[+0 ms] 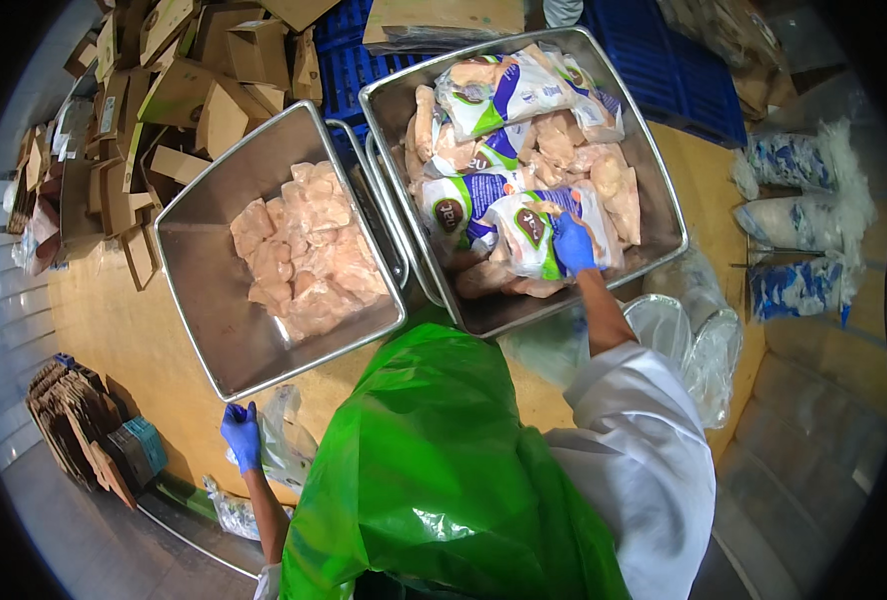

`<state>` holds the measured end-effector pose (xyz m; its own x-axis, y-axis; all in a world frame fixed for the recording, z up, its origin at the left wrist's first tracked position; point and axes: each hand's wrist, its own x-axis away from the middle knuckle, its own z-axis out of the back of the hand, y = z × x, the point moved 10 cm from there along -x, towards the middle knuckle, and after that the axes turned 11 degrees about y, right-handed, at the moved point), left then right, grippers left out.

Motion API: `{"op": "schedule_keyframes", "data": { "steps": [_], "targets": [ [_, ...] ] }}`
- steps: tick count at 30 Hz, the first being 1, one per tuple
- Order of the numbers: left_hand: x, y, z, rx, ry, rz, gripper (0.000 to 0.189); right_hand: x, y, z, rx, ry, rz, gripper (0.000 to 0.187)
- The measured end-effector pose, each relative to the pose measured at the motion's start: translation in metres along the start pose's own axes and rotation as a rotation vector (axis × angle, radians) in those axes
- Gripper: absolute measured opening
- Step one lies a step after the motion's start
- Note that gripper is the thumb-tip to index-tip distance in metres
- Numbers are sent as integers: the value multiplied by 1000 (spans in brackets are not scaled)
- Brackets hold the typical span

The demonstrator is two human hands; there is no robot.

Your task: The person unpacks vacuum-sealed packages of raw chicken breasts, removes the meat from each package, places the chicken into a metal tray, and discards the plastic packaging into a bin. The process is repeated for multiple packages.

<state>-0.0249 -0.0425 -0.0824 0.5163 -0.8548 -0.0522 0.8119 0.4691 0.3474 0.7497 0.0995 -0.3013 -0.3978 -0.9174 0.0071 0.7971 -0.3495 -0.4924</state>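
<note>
My right hand (575, 241), in a blue glove, grips a printed plastic bag of raw chicken (517, 229) in the right-hand metal tub (661, 225). More printed bags (505, 88) and bare-looking pale chicken pieces (614, 187) fill that tub. Beside it stands a second metal tub (203, 247), holding a heap of chicken pieces (312, 247) that looks partly wrapped in clear film. My left hand (241, 437), also gloved in blue, hangs just outside this tub's near corner. Its fingers are curled, and I see nothing held in them.
Many opened cardboard boxes (188, 97) are piled at the far left. Blue plastic pallets (668, 75) lie behind the tubs. Clear plastic bags (683, 337) rest at the right, and flattened cardboard (76, 427) stands at the lower left. Bundles of printed film (792, 225) hang on the right.
</note>
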Motion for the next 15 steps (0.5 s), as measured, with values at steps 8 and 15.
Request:
{"op": "schedule_keyframes", "data": {
  "steps": [8,15],
  "targets": [
    [-39,84,-54,270,-140,-98,25,39,-150,40,61,-244,2,48],
    [-28,286,-75,701,-806,-310,31,111,-325,112,-466,-218,517,33]
  ]
}}
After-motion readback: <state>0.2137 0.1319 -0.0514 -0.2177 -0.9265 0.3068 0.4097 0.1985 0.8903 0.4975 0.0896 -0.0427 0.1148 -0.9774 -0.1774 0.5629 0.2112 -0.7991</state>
